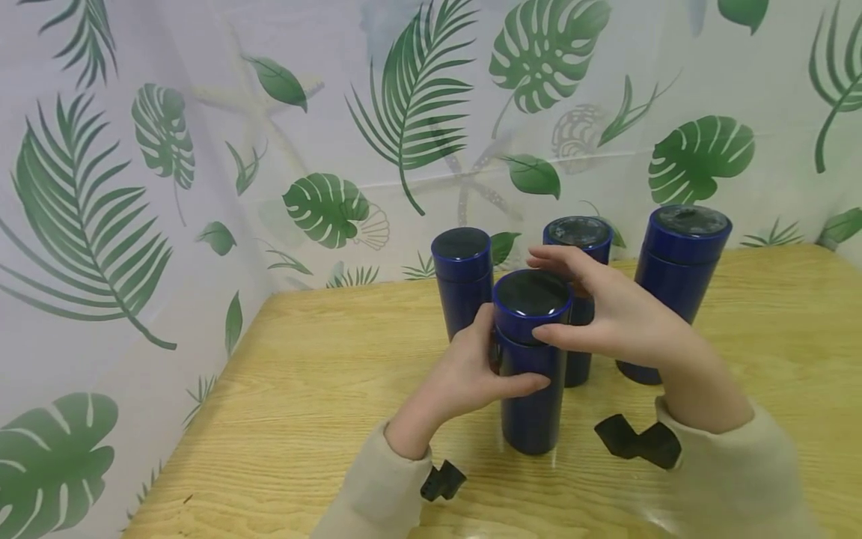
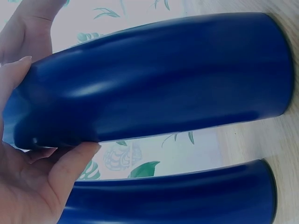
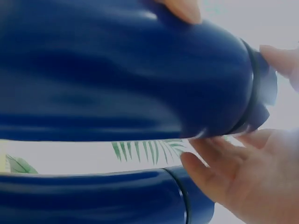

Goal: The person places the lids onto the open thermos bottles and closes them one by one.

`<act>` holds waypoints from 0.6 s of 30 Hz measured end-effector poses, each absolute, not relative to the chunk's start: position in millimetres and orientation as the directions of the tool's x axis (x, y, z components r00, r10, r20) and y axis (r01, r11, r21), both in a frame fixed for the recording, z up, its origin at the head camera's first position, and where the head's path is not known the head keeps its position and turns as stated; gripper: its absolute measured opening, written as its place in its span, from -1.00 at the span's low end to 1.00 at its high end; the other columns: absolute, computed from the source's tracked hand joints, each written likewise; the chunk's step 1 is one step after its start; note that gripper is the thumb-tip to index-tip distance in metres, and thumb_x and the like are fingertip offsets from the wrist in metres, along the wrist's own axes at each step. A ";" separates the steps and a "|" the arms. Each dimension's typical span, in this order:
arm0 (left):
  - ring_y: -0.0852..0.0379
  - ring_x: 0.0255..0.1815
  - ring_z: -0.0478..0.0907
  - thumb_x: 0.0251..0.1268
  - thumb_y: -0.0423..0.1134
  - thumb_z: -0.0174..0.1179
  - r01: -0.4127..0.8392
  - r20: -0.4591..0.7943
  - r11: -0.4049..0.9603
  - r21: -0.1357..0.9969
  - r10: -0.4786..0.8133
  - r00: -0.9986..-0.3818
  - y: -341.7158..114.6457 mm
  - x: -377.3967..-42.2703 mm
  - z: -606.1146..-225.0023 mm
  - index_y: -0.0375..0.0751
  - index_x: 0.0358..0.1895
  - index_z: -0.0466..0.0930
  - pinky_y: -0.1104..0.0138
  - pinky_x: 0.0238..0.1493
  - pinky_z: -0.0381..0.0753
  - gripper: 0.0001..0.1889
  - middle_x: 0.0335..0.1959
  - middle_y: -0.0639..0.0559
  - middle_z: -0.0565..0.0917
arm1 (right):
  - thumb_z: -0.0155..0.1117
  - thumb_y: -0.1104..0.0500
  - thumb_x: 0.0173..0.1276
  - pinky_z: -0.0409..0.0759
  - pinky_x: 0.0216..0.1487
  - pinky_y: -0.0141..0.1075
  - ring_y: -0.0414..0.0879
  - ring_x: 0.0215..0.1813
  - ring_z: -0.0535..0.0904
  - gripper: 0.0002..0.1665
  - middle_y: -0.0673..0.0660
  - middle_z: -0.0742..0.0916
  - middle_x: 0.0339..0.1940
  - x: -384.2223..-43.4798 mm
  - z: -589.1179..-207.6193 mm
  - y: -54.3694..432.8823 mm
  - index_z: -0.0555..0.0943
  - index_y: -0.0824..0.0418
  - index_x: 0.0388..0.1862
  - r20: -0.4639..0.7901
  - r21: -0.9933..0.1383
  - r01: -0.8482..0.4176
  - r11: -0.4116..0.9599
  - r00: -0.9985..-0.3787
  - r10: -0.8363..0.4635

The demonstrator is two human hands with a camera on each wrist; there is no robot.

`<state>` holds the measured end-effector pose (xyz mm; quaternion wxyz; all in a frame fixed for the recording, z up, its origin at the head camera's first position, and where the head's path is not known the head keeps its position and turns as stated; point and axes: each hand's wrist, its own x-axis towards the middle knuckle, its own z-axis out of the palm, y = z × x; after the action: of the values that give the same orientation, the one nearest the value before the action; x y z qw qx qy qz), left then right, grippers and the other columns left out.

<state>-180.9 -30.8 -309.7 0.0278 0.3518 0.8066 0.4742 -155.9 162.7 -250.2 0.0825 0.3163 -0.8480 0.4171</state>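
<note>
A dark blue vacuum flask (image 1: 530, 404) with a black-topped lid (image 1: 525, 326) stands upright near the middle of the table in the head view. My left hand (image 1: 468, 373) grips its upper body from the left, the thumb lying across the front. From the right, my right hand (image 1: 622, 314) curves around the lid, with the thumb in front and fingers behind it. In the right wrist view, the right thumb and fingers (image 3: 212, 172) bracket the lid end. The left wrist view shows the flask's body (image 2: 177, 74) and its base end by the wooden table.
Three more blue flasks stand behind: a slimmer one (image 1: 461, 288) at left, another (image 1: 579, 228) partly hidden by my right hand, and a larger one (image 1: 680, 277) at right. The wooden table (image 1: 323, 389) meets a leaf-patterned cloth (image 1: 323, 142) at the back and left.
</note>
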 end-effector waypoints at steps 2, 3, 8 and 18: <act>0.29 0.00 0.39 -0.10 -0.15 0.37 0.539 0.292 0.289 0.791 0.596 -0.748 -30.8 -181.0 -310.2 -0.08 0.22 0.06 0.38 -0.03 0.38 -0.19 0.04 0.10 0.41 | 0.28 0.26 0.12 0.38 0.02 -0.34 -0.01 0.13 0.36 -0.18 0.22 0.37 0.20 -157.9 -251.3 165.4 0.11 0.33 0.30 0.389 -0.681 -0.606 0.412 -0.775 -0.498; 0.30 0.03 0.37 -0.10 -0.15 0.37 0.539 0.294 0.285 0.793 0.596 -0.748 -30.8 -181.2 -310.2 -0.07 0.23 0.04 0.37 -0.01 0.37 -0.17 0.06 0.10 0.40 | 0.27 0.27 0.13 0.39 -0.01 -0.40 -0.03 0.10 0.39 -0.19 0.22 0.39 0.18 -158.4 -251.8 166.2 0.11 0.33 0.30 0.385 -0.688 -0.606 0.399 -0.771 -0.507; 0.28 0.05 0.36 -0.10 -0.16 0.37 0.541 0.297 0.279 0.794 0.599 -0.744 -30.5 -181.4 -310.6 -0.02 0.27 -0.04 0.36 0.00 0.36 -0.11 0.09 0.08 0.38 | 0.33 0.22 0.09 0.43 -0.07 -0.39 -0.05 0.01 0.45 -0.17 0.20 0.46 0.08 -158.3 -252.1 165.0 0.16 0.34 0.28 0.372 -0.693 -0.582 0.425 -0.794 -0.481; 0.28 0.01 0.38 -0.11 -0.17 0.38 0.575 0.326 0.275 0.770 0.605 -0.726 -30.2 -182.3 -311.8 0.02 0.27 -0.05 0.37 -0.06 0.39 -0.11 0.07 0.08 0.40 | 0.47 -0.05 -0.14 0.37 -0.15 -0.12 0.01 -0.08 0.37 -0.10 0.20 0.47 -0.04 -152.4 -251.4 150.4 0.34 0.36 0.12 0.422 -0.583 -0.529 0.616 -0.846 -0.327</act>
<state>-182.3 -30.2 -311.8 0.0156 0.3696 0.7983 0.4752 -152.4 150.4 -251.4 0.1380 0.2412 -0.8882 0.3659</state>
